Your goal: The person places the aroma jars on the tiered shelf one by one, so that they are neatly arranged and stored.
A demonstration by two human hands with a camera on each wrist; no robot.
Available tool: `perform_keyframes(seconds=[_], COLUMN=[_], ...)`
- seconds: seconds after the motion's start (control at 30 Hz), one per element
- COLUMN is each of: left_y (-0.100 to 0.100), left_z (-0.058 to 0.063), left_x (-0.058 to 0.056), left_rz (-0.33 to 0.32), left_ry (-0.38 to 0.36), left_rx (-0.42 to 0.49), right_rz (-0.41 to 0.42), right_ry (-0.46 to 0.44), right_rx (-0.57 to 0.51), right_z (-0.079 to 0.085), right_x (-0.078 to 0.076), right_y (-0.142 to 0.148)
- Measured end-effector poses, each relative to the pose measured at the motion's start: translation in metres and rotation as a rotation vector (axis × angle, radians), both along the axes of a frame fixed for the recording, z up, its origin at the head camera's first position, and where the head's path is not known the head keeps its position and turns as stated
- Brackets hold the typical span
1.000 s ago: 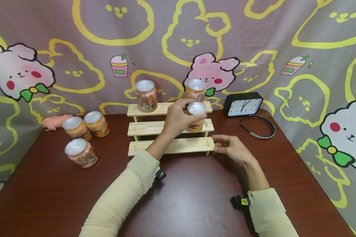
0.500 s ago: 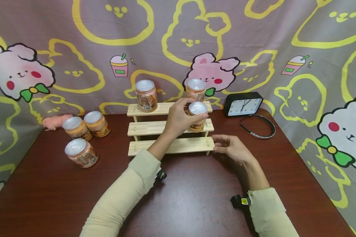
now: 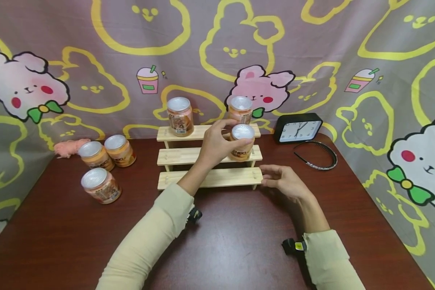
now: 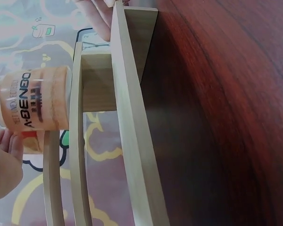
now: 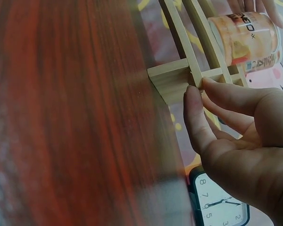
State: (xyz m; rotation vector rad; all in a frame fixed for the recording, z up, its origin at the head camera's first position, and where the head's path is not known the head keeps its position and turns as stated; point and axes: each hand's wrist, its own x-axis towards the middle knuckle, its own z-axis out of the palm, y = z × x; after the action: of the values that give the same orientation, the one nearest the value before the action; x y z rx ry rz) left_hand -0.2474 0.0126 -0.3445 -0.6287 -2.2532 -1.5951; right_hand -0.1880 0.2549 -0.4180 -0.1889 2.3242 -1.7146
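Observation:
My left hand (image 3: 217, 143) grips a canned-food jar (image 3: 241, 151) with a silver lid and an orange label, thumb in front and fingers behind. This jar stands upright at the right end of the middle tier of a three-tier wooden display stand (image 3: 232, 177). In the left wrist view the jar's base (image 4: 61, 99) meets the plank. My right hand (image 3: 286, 183) pinches the right end of the lowest tier between thumb and fingers, seen closely in the right wrist view at the plank end (image 5: 194, 75). Two like jars stand on the top tier, one left (image 3: 180, 117), one right (image 3: 241, 108).
Three more jars (image 3: 101, 186) stand on the dark red table (image 3: 232, 233) at left, with a pink yarn bundle (image 3: 70, 148) behind them. A black clock (image 3: 298, 128) and a headband (image 3: 320, 155) lie right of the stand. A patterned curtain (image 3: 188, 36) hangs behind.
The left hand and its jar have shifted very slightly to the right along the middle tier. The right hand stays at the stand's end.

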Motion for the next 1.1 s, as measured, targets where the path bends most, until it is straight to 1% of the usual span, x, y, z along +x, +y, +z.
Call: perform_keyframes(seconds=[0.1,0.27,0.4,0.53,0.63,0.87,1.1], left_y=[-0.006,-0.019,-0.034,-0.048,-0.059,-0.085,-0.106], left_z=[0.0,0.0,0.003,0.005,0.006,0.006,0.005], left_x=[0.0,-0.001,-0.001,0.003,0.005,0.009,0.015], left_rz=[-0.028,-0.058,-0.081,-0.071,-0.071,-0.067,-0.054], left_ry=[-0.019,-0.019,-0.058,-0.108,-0.129,-0.148,-0.17], left_rx=[0.041,0.069,0.087,0.074,0.076,0.119,0.101], right_rz=[0.0,0.002,0.003,0.005,0.004,0.003,-0.001], right_ry=[0.0,-0.005,-0.006,-0.007,-0.007,-0.006,-0.006], right_rx=[0.004,-0.004,0.0,0.0,-0.001,0.002,0.003], right_z=[0.0,-0.001,0.001,0.002,0.002,0.002,0.001], right_x=[-0.001,-0.001,0.0,0.0,0.001,0.001,0.001], right_y=[-0.001,0.0,-0.001,-0.001,-0.001,-0.002,-0.001])
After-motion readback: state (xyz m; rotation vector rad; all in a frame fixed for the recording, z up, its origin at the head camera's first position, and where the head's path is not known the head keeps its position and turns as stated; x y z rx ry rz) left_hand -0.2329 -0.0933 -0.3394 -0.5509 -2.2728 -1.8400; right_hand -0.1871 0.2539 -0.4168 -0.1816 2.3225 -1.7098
